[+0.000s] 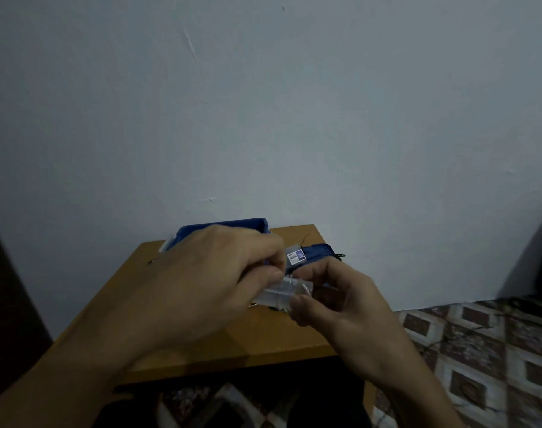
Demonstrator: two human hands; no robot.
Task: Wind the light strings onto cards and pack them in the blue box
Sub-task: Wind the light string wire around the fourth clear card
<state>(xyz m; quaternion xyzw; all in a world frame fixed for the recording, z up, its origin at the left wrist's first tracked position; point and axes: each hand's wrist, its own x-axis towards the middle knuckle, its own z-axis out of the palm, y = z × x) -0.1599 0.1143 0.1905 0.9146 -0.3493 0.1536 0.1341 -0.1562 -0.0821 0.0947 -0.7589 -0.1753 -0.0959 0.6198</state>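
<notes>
L hand (201, 282) & R hand (334, 301) both pinching clear card (283, 291), fingers curled, over desk (263, 338), blue box (226, 225) far behind L hand, contents hidden, blue lid (317, 253) just right.

From where I stand there are two hands over the one wooden desk (115, 307), a left hand (208, 282) and a right hand (340, 307), and their fingers pinch a single translucent piece (283, 291) between them. Behind them I count two blue things: one open blue box (223, 228) at the back left, and just right of it one flat blue piece (317, 253), perhaps its lid, bearing one white label (295, 257). Thin dark wire (306, 238) shows in two spots, behind that flat piece and at its right end, though I cannot tell whether it is one string or more.
</notes>
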